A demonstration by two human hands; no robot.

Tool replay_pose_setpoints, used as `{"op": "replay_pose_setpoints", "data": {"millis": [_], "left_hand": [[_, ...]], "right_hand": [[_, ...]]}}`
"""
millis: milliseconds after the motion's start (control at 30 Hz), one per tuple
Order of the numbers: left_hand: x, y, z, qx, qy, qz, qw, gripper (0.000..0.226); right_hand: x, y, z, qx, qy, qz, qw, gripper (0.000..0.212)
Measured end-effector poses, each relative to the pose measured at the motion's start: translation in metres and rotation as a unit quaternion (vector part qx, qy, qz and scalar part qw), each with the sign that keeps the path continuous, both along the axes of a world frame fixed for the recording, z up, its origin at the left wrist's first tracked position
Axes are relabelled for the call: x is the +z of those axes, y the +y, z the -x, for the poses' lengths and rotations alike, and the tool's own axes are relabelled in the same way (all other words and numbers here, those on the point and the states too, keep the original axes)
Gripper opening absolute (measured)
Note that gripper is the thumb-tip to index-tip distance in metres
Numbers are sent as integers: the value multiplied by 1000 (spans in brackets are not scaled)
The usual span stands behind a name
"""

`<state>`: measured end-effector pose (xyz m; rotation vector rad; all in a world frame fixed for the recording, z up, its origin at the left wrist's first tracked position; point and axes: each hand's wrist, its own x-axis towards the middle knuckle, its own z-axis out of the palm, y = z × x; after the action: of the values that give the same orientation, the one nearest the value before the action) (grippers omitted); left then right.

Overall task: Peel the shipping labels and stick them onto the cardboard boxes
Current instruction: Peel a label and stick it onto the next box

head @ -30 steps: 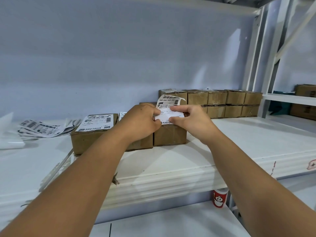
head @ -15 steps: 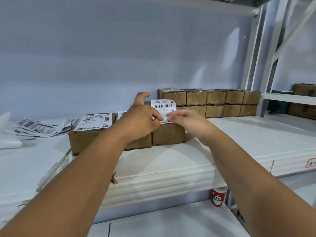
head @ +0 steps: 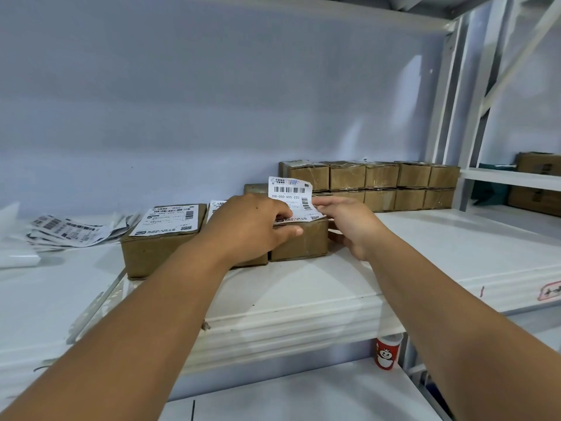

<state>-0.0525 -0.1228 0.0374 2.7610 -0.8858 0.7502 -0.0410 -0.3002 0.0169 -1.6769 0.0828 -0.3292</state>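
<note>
A white shipping label [head: 290, 194] with a barcode stands curled up over a small cardboard box [head: 300, 244] on the white shelf [head: 303, 287]; its lower edge lies on the box top. My left hand [head: 252, 226] holds that lower part down, thumb on the label and fingers over the box's front top edge. My right hand [head: 349, 223] reaches in from the right, its straight fingertips touching the label's right edge and its thumb low beside the box. To the left, a labelled box [head: 158, 247] stands. A middle box is mostly hidden behind my left hand.
Two rows of plain cardboard boxes [head: 379, 183] are stacked against the wall at back right. A pile of loose label sheets [head: 69, 230] lies at far left. A red cup [head: 387, 354] stands below the shelf edge. More boxes [head: 537, 180] sit on the rack to the right.
The label has come down from between both hands onto the box top. My left hand dropped onto the box's front edge, and my right hand let its pinch go to straight fingertips.
</note>
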Motion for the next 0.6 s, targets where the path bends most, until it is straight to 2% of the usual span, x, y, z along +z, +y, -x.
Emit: {"op": "replay_pose_setpoints", "data": {"millis": [133,300,500,600], "left_hand": [[1,1,0,-5,-14,-12,1000,37],[3,0,1,-15,-9,-15,1000,36],[4,2,2,-16,-3,-18,1000,36],[4,3,2,-24,-4,-17,1000,35]], "right_hand": [[-1,0,-4,-4,-10,23,1000,35],[-4,1,-8,-21,-5,30,999,33],[-1,1,-5,-27,-7,12,1000,29],[0,-1,-6,-46,-29,4,999,20]]}}
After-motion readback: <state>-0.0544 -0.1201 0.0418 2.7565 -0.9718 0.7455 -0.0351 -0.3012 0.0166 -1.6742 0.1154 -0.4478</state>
